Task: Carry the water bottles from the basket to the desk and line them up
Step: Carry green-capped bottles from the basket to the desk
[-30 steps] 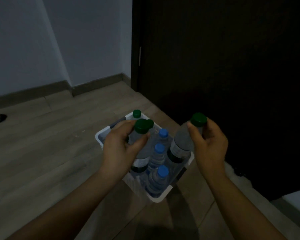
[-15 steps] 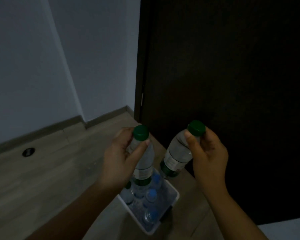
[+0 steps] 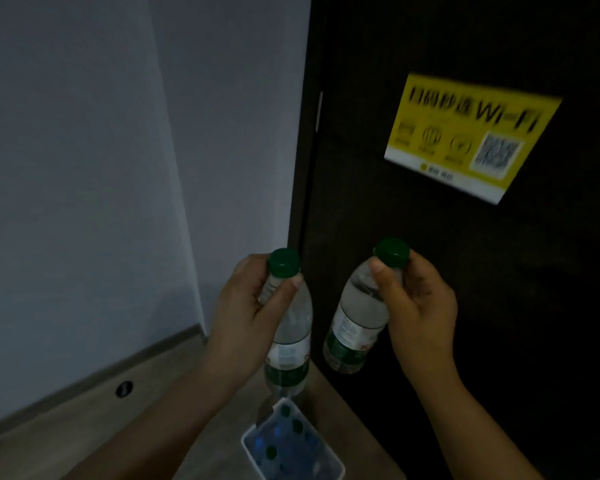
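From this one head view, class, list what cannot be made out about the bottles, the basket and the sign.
The desk: outside the head view's frame.
The basket: cut off by the bottom edge and dim, so the bottles inside cannot be counted.
The yellow sign: small print smeared by motion blur.
Labels on the left bottle in the left hand and the right bottle in the right hand: too dark and too small to read.

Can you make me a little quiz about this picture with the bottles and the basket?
1. True or false: the left hand grips the left bottle near its green cap, and the right hand grips the right bottle the same way.
2. Where is the white basket? A) on the floor, below the hands B) on a desk C) hanging on the door
3. Fill in: the sign on the dark door is coloured ____.

Key: 1 true; 2 A; 3 yellow.
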